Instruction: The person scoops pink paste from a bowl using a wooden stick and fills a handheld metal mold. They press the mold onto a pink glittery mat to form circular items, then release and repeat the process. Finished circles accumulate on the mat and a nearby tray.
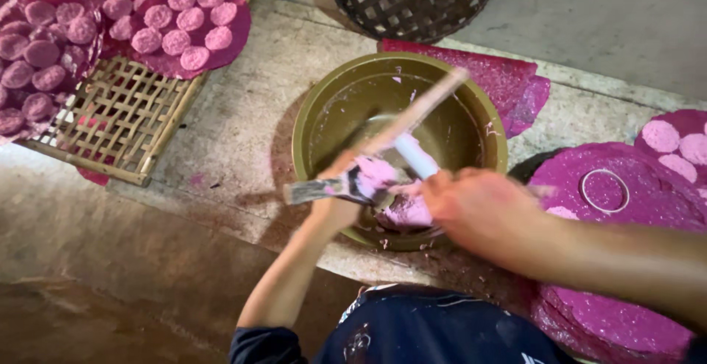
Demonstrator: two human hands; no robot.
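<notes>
Apparently mid-scrape, the left hand (pixel 335 203) gripped a paste-coated flat brush (pixel 331 187) while the right hand (pixel 479 213) clasped a white-handled tool (pixel 416 156) over the round olive-green bowl (pixel 313 132) holding pink paste (pixel 405 211); next probably called for steady wiping.

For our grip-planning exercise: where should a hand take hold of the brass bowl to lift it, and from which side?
Probably the bare far rim of the bowl, reached from the far side. The rim is thin and flared, easy to pinch; the near side is taken up by the left hand, right hand, stick and pink paste.
</notes>
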